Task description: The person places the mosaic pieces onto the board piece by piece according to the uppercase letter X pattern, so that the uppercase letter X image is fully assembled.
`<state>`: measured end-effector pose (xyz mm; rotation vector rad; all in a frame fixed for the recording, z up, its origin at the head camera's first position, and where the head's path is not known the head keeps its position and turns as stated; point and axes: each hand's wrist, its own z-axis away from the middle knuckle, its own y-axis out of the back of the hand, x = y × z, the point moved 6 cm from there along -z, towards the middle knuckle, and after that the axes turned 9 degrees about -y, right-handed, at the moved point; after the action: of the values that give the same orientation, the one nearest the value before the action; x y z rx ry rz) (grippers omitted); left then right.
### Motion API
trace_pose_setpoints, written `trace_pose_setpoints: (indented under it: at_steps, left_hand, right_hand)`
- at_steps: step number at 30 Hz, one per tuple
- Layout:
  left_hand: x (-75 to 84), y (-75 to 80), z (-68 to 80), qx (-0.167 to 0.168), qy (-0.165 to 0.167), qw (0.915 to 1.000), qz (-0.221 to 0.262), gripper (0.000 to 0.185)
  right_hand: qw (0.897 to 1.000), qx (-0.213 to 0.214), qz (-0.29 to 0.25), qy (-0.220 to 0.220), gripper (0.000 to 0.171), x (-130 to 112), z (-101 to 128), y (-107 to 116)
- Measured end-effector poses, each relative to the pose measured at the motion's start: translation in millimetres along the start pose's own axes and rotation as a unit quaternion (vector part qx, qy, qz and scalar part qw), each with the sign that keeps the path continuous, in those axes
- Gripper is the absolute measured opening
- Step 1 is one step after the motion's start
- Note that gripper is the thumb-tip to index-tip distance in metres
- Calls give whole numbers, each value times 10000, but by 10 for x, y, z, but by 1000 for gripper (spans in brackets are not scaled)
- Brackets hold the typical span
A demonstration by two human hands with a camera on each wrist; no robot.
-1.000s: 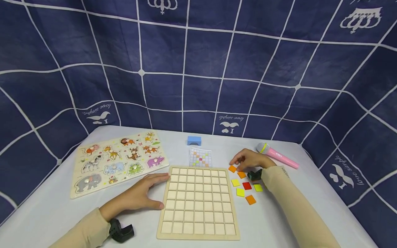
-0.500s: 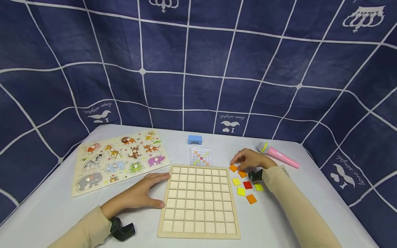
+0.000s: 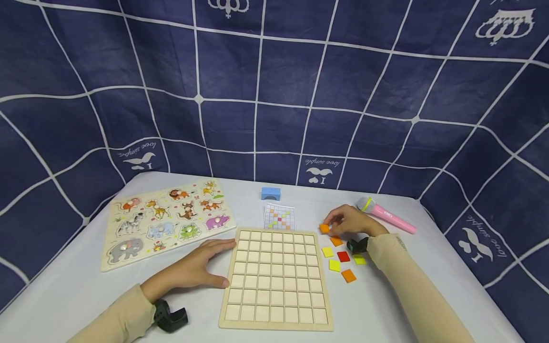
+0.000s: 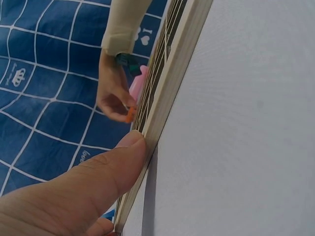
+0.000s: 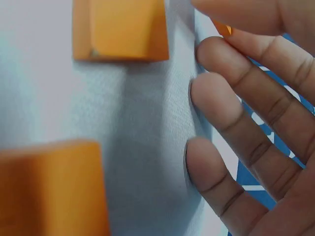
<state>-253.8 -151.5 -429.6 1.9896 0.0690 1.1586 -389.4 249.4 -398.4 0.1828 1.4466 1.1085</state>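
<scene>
My right hand point(image 3: 352, 221) pinches an orange square tile point(image 3: 324, 228) between thumb and index finger, past the board's upper right corner. In the left wrist view that orange tile point(image 4: 131, 114) shows at the fingertips. Its other fingers point(image 5: 216, 98) lie near the cloth. At the left edge of a wooden grid board point(image 3: 225, 305), my left hand point(image 3: 193, 267) is spread, with thumb and index fingertip touching the frame. The left thumb point(image 4: 113, 167) rests against the board's side in the left wrist view. The board's square cells hold no tiles.
Several yellow, red and orange tiles, among them a red tile point(image 3: 343, 257), lie right of the board. Behind it are a printed pattern card point(image 3: 279, 216) and a blue block point(image 3: 270, 194). An animal puzzle point(image 3: 167, 219) lies left, a pink microphone point(image 3: 392, 218) right.
The orange tile at the right fingertips has come up slightly from the table. The left hand stays at the board's edge. The whole head view has shifted a little.
</scene>
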Motion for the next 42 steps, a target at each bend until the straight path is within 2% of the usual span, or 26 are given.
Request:
trace_pose_setpoints:
  at_steps: [14,20,30,34,42]
  left_hand:
    - [9,5,3,-20,43,10000,29,94]
    - [1,8,6,-30,78,10000,40,94]
    - [3,13,0,-13,21,10000,-39,94]
    - [5,14,-1,-13,24,10000,-52,94]
    - [-11,0,-1,-19,37,10000,9,94]
  right_hand:
    - [9982,318,-488,-158,25,12,53,37]
    - [9939,542,-901,-323,27,-44,93,9]
    - [9859,815,-1451,-184,29,-165,148,-97]
    - [9853,848,-1480,13,29,-241,140,-152]
    - [9868,926,-1323,81,28,-423,133,-281]
